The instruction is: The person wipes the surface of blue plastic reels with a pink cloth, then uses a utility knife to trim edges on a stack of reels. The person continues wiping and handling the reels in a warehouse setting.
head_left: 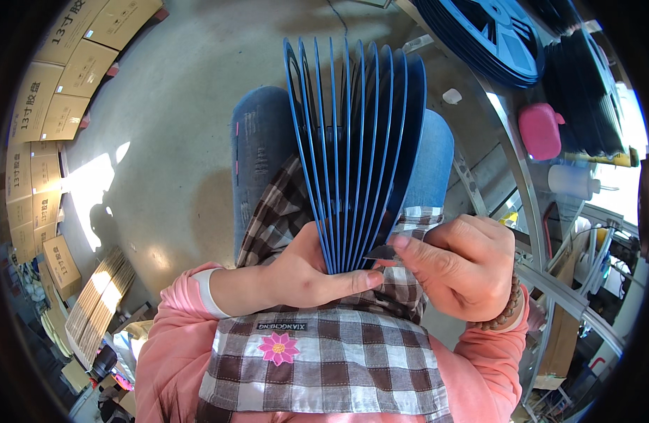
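A fanned stack of thin round blue plastic discs (347, 151), like reel flanges seen edge-on, stands upright over my lap. My left hand (307, 275) is closed round the near edges, where the discs come together, with its thumb along the front. In my right hand (465, 264) a small dark flat blade (382, 252) is pinched between thumb and fingers. The tip of this blade reaches the near right edges of the discs. Whether it touches them I cannot tell.
Cardboard boxes (84, 67) are stacked along the left, with a bundle of cardboard strips (102, 299) below. On the right, a metal-framed bench (504, 127) holds black and blue reels (490, 35), a pink container (541, 132) and a translucent bottle (571, 181).
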The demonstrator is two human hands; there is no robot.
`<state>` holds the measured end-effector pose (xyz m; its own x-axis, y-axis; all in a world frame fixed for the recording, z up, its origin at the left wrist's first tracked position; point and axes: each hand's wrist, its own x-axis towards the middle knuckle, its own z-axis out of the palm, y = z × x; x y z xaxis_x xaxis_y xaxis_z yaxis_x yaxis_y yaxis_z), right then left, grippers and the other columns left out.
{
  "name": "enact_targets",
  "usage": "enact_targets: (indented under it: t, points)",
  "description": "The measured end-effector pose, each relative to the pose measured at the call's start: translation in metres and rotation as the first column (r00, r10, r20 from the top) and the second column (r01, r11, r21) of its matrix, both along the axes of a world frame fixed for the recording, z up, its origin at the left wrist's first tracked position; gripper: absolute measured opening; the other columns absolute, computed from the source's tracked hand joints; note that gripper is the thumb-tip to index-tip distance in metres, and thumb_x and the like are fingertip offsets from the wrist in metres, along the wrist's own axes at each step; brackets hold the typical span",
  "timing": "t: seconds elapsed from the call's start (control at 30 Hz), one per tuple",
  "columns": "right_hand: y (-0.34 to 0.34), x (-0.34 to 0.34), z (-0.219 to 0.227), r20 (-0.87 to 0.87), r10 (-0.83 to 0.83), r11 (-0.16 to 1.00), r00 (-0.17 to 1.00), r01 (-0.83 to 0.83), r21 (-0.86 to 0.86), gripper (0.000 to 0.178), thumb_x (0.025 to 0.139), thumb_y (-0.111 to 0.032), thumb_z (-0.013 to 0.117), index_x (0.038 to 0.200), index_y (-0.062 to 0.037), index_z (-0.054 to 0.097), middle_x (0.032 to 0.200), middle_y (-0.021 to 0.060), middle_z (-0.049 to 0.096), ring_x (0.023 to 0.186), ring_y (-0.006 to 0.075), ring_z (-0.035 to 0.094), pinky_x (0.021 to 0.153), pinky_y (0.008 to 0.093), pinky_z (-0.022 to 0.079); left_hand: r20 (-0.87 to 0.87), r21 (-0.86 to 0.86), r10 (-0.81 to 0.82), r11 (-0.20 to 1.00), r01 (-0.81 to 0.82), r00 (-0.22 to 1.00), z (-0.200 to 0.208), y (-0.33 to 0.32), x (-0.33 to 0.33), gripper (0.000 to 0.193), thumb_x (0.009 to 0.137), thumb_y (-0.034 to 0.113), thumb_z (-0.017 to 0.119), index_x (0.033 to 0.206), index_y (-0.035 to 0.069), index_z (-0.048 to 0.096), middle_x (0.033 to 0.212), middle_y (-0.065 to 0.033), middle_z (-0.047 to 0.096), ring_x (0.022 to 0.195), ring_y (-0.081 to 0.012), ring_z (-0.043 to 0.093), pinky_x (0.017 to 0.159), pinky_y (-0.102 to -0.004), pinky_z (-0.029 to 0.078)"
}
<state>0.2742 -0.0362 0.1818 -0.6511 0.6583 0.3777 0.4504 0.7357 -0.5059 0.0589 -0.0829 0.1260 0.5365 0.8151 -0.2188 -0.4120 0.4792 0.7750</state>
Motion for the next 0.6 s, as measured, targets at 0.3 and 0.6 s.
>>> enact_targets:
  t: [0.3,0.6]
  points:
    - [0.020,-0.001,0.003,-0.161,-0.110,0.990,0.981,0.093,-0.106,0.033,0.073,0.006,0.070,0.104,-0.0036,0.072,0.069,0.0051,0.060,0.055,0.0170,0.059,0.047,0.0278,0.044,0.065,-0.037,-0.040,0.998,0.042,0.997,-0.001,0.001,-0.002,0.053,0.090,0.005,0.067,0.137,0.000,0.043,0.130,-0.0164,0.058,0.116,-0.0206,0.060,0.099,-0.0335,0.050]
    - [0.034,-0.008,0.014,-0.167,-0.193,0.963,0.967,0.153,-0.224,0.031,0.076,0.010,0.067,0.104,-0.0005,0.071,0.073,0.0088,0.065,0.060,0.0169,0.063,0.051,0.0251,0.046,0.016,-0.002,-0.174,0.985,0.174,0.985,0.002,0.003,-0.006,0.070,0.093,0.002,0.058,0.152,0.007,0.019,0.140,-0.0218,0.048,0.128,-0.0317,0.050,0.107,-0.0445,0.041]
